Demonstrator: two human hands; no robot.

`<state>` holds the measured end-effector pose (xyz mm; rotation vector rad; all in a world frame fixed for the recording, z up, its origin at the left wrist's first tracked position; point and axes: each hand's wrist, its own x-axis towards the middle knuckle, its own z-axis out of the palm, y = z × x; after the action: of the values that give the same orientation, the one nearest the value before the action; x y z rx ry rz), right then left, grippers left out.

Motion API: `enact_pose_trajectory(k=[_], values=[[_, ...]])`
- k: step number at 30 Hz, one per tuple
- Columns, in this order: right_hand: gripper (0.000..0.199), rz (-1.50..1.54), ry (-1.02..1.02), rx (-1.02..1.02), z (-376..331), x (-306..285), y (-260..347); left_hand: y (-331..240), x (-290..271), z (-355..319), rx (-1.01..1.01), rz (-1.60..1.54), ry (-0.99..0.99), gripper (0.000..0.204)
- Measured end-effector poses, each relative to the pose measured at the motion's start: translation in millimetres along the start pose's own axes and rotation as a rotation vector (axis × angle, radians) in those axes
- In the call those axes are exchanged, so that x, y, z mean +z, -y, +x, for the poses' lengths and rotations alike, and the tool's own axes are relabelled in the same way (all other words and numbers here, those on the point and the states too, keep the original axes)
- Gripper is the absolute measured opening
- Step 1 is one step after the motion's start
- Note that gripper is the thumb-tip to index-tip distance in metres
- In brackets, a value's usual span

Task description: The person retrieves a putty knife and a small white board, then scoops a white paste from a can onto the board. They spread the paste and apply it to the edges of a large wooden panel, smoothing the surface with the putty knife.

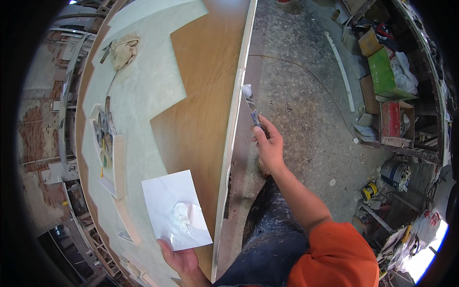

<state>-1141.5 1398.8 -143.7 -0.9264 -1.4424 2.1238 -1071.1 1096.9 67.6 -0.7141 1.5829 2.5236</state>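
My right hand (270, 142) grips a putty knife (251, 102) by its blue-stained handle. White paste (246, 89) sits on the blade tip, which is right by the pale long edge (236, 107) of the wooden panel; whether they touch I cannot tell. Low on the left, my left hand (180, 259) holds a flat white board (160, 205) by its lower edge, thumb on top and the other fingers hidden underneath. A mound of white paste (183, 212) lies on that board, with a smear around it. Below the board is the brown wooden surface (203, 62).
On the pale worktop lie a crumpled beige cloth (125, 50) and a wooden tray (118, 165) of hand tools. Right of the panel, a thin cable (306, 69) crosses the speckled floor. Boxes, including a green carton (382, 74), and a paint bucket (396, 174) stand along the right side.
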Motion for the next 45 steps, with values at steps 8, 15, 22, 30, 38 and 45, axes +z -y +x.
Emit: enact_pose_trajectory(k=[8, 15, 22, 30, 38, 45], values=[[0.041, -0.006, 0.246, 0.089, -81, -16, 81, -7, -32, -25, 0.002, -0.035, 0.01, 0.068], [0.038, -0.545, 1.032, -0.344, -226, -8, 152, -19, -107, -60, 0.095, -0.116, 0.019, 0.058], [0.036, -0.833, 1.04, -0.397, -345, 4, 142, -35, -188, -111, 0.171, -0.123, -0.034, 0.056], [0.037, -0.321, 0.467, 0.168, -298, -40, 109, -38, -242, -117, 0.14, -0.22, 0.061, 0.062], [0.038, 0.175, 0.155, 0.155, -201, -16, 30, -34, -244, -110, 0.038, -0.211, 0.154, 0.067], [0.039, 0.098, 0.079, 0.114, -171, 0, -6, -32, -224, -103, 0.027, -0.131, -0.005, 0.072]])
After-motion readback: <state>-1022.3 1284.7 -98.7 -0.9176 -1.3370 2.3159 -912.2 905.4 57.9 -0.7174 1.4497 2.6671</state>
